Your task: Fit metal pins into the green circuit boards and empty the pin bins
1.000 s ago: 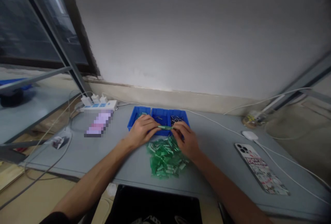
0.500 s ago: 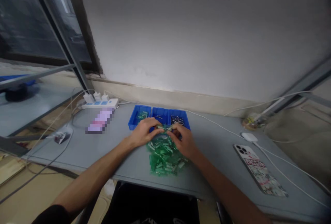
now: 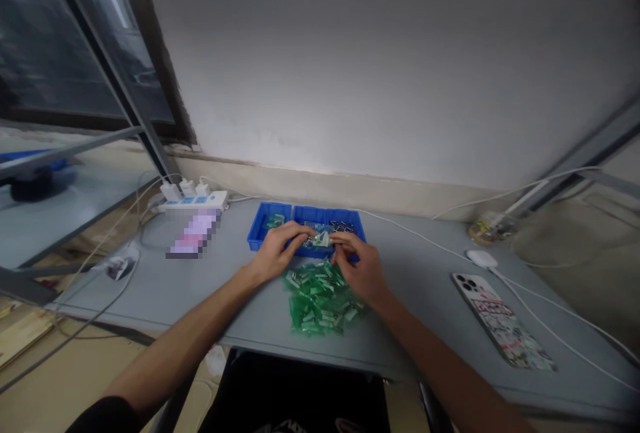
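In the head view, my left hand (image 3: 278, 250) and my right hand (image 3: 361, 263) pinch a small clear plastic packet (image 3: 319, 239) between them. Something pale green and some shiny bits show in it. The packet is above the front of the middle blue bin (image 3: 309, 215). Nearer to me on the table lies a heap of green plastic packets (image 3: 323, 303) with pale strips inside. To the left, a blue bin (image 3: 256, 236) holds a few green packets. The right blue bin (image 3: 358, 221) contains small dark and silvery metal pieces, and my right hand is at its front.
A power strip (image 3: 218, 201) with plugged-in chargers stands at the back left, a blurred-out phone (image 3: 196, 231) before it. At the right lie a patterned phone (image 3: 500, 319), a white charger (image 3: 481, 259) and cables. A round container (image 3: 483, 233) stands near the wall.
Both hands have moved slightly away from me, from above the heap's far edge to over the middle bin. The packet between them now shows more plainly.
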Tool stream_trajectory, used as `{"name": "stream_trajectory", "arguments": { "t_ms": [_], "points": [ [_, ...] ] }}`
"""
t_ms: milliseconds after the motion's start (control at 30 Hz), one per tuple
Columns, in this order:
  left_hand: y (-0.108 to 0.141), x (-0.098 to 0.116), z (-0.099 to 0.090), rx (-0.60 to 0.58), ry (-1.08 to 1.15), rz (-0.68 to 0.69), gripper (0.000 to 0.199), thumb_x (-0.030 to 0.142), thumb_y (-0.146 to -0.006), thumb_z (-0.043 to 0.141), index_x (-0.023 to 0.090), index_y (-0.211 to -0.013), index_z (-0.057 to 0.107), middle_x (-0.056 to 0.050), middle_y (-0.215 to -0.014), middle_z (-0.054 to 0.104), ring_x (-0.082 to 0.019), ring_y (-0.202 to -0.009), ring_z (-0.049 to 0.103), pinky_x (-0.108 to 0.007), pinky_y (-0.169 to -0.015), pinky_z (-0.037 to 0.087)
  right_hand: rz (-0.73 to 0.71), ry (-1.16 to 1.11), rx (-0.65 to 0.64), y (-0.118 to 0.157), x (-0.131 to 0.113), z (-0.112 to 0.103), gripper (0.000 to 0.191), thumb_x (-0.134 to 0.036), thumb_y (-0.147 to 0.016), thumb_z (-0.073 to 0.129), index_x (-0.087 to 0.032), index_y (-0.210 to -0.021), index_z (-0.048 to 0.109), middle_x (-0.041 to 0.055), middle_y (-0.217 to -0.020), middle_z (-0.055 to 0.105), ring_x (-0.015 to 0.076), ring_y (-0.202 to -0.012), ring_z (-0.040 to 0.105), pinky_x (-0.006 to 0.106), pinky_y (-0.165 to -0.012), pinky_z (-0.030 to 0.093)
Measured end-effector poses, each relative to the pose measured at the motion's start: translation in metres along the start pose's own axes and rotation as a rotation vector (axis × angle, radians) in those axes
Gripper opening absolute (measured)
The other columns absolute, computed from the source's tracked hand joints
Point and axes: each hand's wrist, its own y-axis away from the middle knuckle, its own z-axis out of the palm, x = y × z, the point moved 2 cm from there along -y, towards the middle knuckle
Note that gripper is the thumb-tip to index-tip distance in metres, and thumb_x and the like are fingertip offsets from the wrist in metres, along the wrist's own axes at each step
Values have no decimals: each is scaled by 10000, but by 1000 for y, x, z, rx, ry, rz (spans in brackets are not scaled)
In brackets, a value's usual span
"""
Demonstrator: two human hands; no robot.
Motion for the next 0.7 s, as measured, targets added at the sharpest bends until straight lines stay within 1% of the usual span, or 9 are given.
{"name": "stream_trajectory", "arguments": {
  "t_ms": [67,133,267,333,400,467,567,633,700],
  "points": [
    [-1,1,-1,-26,-16,36,270,235,-1023,451,202,-1195,657,-79,-1095,690,-190,-1029,622,-334,-928,480,10,28,28,-1,3,-1,215,-283,-910,582,-226,-1101,664,20,-828,740,154,-634,676,273,-601,515],
    [-1,-1,-1,-31,-29,66,276,243,-1006,498,207,-1237,644,-84,-1118,689,-200,-1044,611,-353,-936,483,0,42,37,-3,5,-2,210,-314,-900,619,-234,-1084,682,27,-875,746,154,-649,672,278,-610,522],
    [-1,-3,-2,7,-102,92,196,315,-964,611,206,-1086,719,-58,-888,721,-192,-849,608,-347,-808,498,-89,76,25,-5,3,-2,173,-385,-911,633,-223,-897,692,44,-881,712,150,-667,634,280,-613,510],
    [-1,-2,-2,53,-157,118,181,336,-949,635,202,-1012,739,-63,-867,714,-195,-840,600,-363,-812,488,-59,38,7,-4,0,-2,198,-400,-919,625,-215,-856,657,39,-825,694,147,-643,627,275,-592,499],
    [-1,0,-2,86,-169,136,168,345,-931,662,203,-980,737,-69,-932,714,-202,-897,607,-375,-851,486,9,-27,-18,-2,-1,0,196,-402,-923,622,-217,-861,620,2,-693,664,142,-581,623,267,-569,485],
    [-1,-2,0,114,-113,101,178,351,-908,692,203,-1007,707,-55,-932,714,-187,-875,622,-347,-825,503,56,-81,-22,-1,-2,2,195,-398,-921,627,-223,-849,582,-35,-595,621,139,-537,617,259,-555,470],
    [-1,-11,-2,224,-16,-24,275,371,-884,718,200,-1083,634,-16,-848,700,-154,-754,633,-289,-732,518,58,-119,-2,-1,-2,2,195,-386,-924,618,-224,-835,557,-32,-632,637,131,-546,620,251,-552,458],
    [-2,-19,-11,324,-54,-85,214,370,-910,674,195,-1029,641,-22,-870,697,-156,-767,632,-288,-746,517,34,-76,1,-1,-1,2,191,-382,-928,608,-221,-836,563,-23,-669,651,123,-550,609,244,-542,441],
    [-5,-28,-25,380,-170,-133,168,342,-946,602,189,-948,670,-42,-916,697,-171,-815,623,-302,-786,511,-24,36,-22,-1,0,2,188,-374,-925,611,-219,-827,571,-22,-670,646,113,-546,583,238,-537,417]
  ]
}}
